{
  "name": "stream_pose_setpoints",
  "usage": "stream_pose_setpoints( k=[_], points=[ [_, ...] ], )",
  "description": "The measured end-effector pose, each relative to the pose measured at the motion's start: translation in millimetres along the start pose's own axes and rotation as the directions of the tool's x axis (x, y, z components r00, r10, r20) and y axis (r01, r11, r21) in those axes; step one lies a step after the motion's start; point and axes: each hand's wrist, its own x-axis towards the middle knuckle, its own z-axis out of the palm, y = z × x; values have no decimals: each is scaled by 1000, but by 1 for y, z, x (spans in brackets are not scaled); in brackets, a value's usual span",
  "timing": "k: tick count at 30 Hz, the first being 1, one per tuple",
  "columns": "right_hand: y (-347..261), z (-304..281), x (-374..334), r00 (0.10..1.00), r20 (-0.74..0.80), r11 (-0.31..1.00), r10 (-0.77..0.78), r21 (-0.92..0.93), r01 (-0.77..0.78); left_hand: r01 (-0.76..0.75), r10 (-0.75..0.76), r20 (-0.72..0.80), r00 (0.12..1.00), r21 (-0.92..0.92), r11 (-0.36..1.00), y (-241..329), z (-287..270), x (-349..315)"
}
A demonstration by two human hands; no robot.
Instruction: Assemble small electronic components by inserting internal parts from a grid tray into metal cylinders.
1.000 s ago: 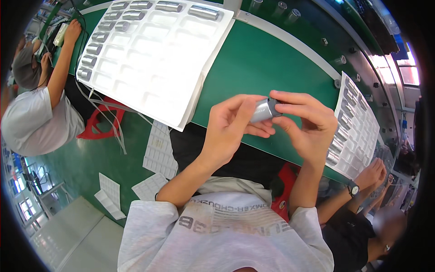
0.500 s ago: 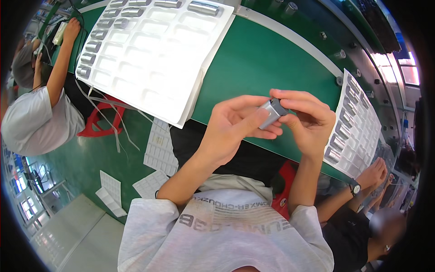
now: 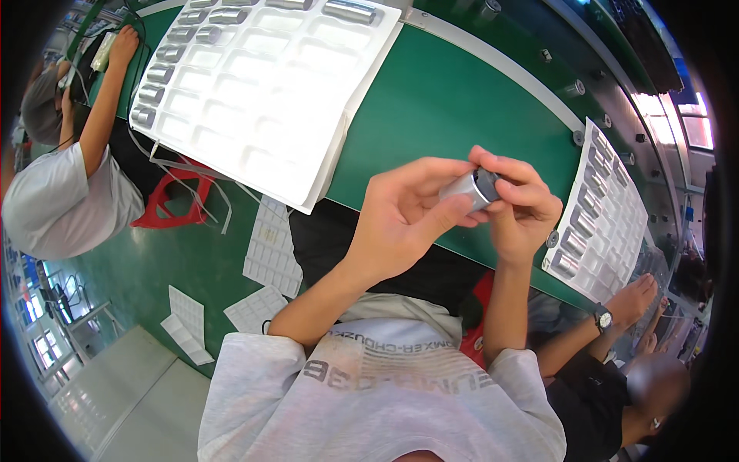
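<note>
A short silver metal cylinder [image 3: 462,186] with a dark grey end piece [image 3: 486,183] is held up in front of me, over the near edge of the green bench. My left hand [image 3: 404,212] wraps round its silver body, thumb along the near side. The fingertips and thumb of my right hand [image 3: 522,206] pinch the dark end from the right. The cylinder lies tilted, its dark end toward the right. Fingers hide part of both ends.
A stack of white moulded trays [image 3: 265,127] at the left holds several silver cylinders. Another tray [image 3: 604,231] with cylinders lies right, a small dark ring [image 3: 553,239] by its edge. Co-workers sit on both sides, one hand [image 3: 635,300] near that tray. A metal rail borders the green bench [image 3: 454,100].
The cylinder has shifted slightly right and turned, showing more of its dark end. My right hand has moved a little left and re-placed its fingers, uncovering the small ring.
</note>
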Motion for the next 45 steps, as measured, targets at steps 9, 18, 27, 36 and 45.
stream_pose_setpoints(
  k=[9, 18, 27, 36, 45],
  points=[
    [-3, 37, 4, 983, -180, 894, -25, -443, -58, 232, -245, -12, 970, -281, 931, -13, -6, 7],
    [3, 28, 2, 988, 8, 687, -156, -717, 115, 229, -267, -62, 962, -354, 907, -21, -6, 3],
    [-15, -11, 17, 914, 75, 906, 398, -189, -379, 300, -300, 57, 952, -367, 881, -24, -12, 1],
    [-13, -10, 13, 911, 15, 906, 411, 99, -411, 250, -221, 142, 965, -238, 939, -20, -16, 5],
    [-22, 12, 14, 960, -50, 931, 275, -234, -279, 213, -230, -28, 973, -276, 937, -23, -9, 5]
  ],
)
